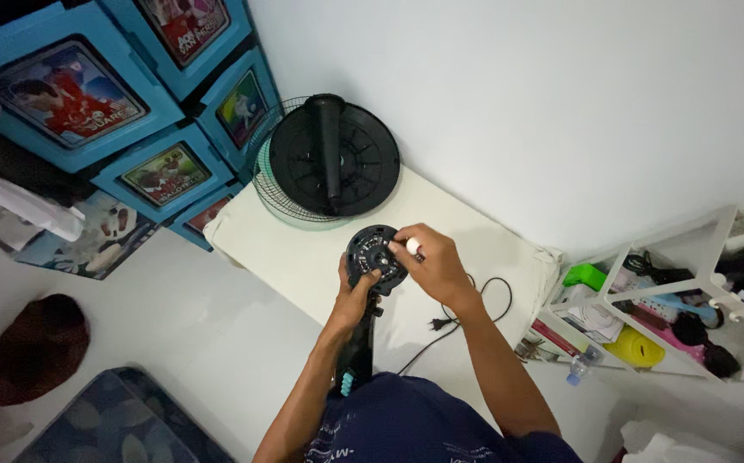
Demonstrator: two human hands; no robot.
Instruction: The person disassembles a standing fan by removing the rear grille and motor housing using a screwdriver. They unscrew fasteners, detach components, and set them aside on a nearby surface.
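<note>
Fan dismantled: my left hand [357, 290] grips the motor housing [375, 255] at the table's [303, 257] near edge; my right hand's [436, 261] fingers pinch a small white cap [412, 246]. Base [334, 159] and grille [276, 184] detached behind.

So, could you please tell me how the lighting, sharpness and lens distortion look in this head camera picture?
Head view: soft, even light, faint shadows on the white table, no glare; strong wide-angle bending of the blue drawers and white rack at the edges; left hand, right hand and black fan motor head fairly sharp; corners dimmer and softer.
</note>
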